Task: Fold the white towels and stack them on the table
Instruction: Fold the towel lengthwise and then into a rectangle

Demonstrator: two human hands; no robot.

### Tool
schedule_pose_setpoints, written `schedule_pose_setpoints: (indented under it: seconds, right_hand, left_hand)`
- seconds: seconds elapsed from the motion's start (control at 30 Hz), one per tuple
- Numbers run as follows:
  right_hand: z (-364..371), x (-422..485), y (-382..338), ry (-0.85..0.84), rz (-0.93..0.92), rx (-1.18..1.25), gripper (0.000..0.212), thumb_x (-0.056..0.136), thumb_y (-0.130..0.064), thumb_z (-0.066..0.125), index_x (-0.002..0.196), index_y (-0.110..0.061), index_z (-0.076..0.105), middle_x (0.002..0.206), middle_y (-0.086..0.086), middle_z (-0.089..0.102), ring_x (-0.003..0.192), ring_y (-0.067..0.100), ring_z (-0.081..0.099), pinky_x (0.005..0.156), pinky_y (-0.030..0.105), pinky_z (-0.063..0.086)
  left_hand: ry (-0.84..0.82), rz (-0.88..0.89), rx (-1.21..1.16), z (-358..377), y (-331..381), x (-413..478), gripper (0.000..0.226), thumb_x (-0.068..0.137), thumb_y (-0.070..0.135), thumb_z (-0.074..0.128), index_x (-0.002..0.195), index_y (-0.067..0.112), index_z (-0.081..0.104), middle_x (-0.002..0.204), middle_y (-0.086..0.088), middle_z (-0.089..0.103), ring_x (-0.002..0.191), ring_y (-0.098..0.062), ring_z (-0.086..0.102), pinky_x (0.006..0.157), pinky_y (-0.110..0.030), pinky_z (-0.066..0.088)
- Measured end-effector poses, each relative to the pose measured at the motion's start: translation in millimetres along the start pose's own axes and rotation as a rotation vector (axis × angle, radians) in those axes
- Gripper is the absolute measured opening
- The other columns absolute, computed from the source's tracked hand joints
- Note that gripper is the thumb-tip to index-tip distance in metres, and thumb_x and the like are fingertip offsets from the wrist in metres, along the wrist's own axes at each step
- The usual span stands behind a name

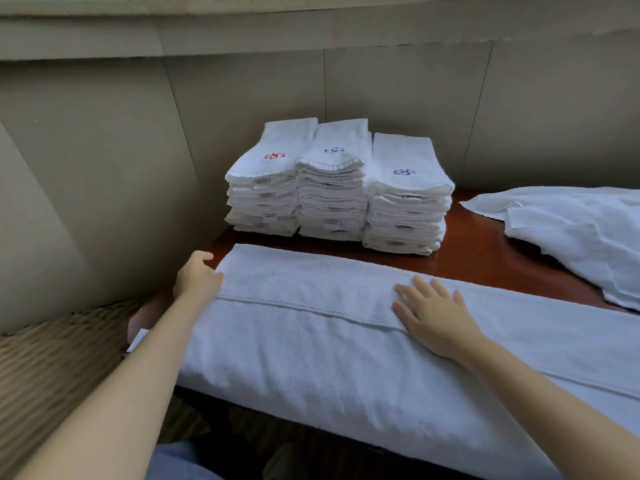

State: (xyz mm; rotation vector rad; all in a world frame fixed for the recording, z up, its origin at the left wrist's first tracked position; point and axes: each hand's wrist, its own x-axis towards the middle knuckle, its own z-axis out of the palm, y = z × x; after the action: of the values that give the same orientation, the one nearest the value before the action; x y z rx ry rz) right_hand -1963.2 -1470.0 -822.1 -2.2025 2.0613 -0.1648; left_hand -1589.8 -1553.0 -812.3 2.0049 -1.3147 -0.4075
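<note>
A long white towel lies folded lengthwise across the front of the reddish-brown table, hanging over its near edge. My left hand grips the towel's left end at the table's left edge. My right hand rests flat, fingers spread, on the towel's middle by the hem line. Behind the towel stand three stacks of folded white towels: the left stack with a red emblem, the middle stack and the right stack with blue emblems.
Loose unfolded white towels lie at the table's right. Beige wall panels close in the back and left. A woven wicker surface sits low at the left. Patterned floor shows below the table edge.
</note>
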Motion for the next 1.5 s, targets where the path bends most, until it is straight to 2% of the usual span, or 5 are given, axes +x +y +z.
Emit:
schedule_pose_setpoints:
  seconds: [0.67, 0.8, 0.93, 1.2, 1.5]
  right_hand:
    - [1, -107, -31, 0.332, -0.676, -0.246, 0.048, 0.080, -0.050, 0.057, 0.115, -0.017, 0.060, 0.106, 0.007, 0.065, 0.086, 0.027, 0.064, 0.070, 0.035, 0.055]
    - [21, -133, -31, 0.271, -0.556, -0.404, 0.101, 0.046, -0.051, 0.085, 0.135, -0.026, 0.044, 0.119, 0.019, 0.063, 0.093, 0.036, 0.065, 0.077, 0.047, 0.055]
    - [23, -145, -32, 0.449, -0.596, -0.391, 0.068, 0.066, -0.015, 0.062, 0.131, -0.024, 0.043, 0.113, 0.023, 0.059, 0.073, 0.031, 0.065, 0.062, 0.039, 0.054]
    - [-23, -132, -45, 0.522, -0.275, -0.394, 0.083, 0.044, 0.007, 0.065, 0.124, -0.014, 0.060, 0.102, 0.021, 0.065, 0.053, 0.032, 0.057, 0.040, 0.036, 0.047]
    - [-90, -62, 15, 0.375, 0.181, -0.180, 0.052, 0.079, -0.003, 0.044, 0.125, -0.024, 0.034, 0.095, 0.002, 0.052, 0.076, 0.031, 0.055, 0.056, 0.032, 0.038]
  left_hand:
    - [-0.268, -0.117, 0.578, -61, -13, -31, 0.080, 0.087, 0.062, 0.048, 0.140, 0.006, 0.029, 0.132, -0.014, 0.050, 0.110, -0.031, 0.054, 0.085, -0.039, 0.049]
    - [-0.471, -0.097, 0.351, -76, -16, -45, 0.065, 0.087, 0.044, 0.062, 0.138, 0.014, 0.034, 0.117, -0.005, 0.052, 0.095, -0.021, 0.054, 0.067, -0.030, 0.044]
    - [-0.670, -0.057, 0.031, -94, -17, -49, 0.073, 0.090, 0.016, 0.062, 0.149, 0.032, 0.022, 0.150, 0.000, 0.033, 0.131, -0.022, 0.040, 0.102, -0.033, 0.038]
    - [-0.741, -0.025, -0.840, -98, -7, -50, 0.048, 0.071, -0.004, 0.039, 0.109, 0.006, 0.067, 0.108, -0.012, 0.068, 0.093, -0.022, 0.065, 0.082, -0.033, 0.052]
    - [-0.012, 0.167, -0.177, -51, 41, -21, 0.029, 0.091, 0.029, 0.060, 0.066, 0.017, 0.068, 0.066, 0.000, 0.059, 0.069, -0.020, 0.052, 0.062, -0.029, 0.043]
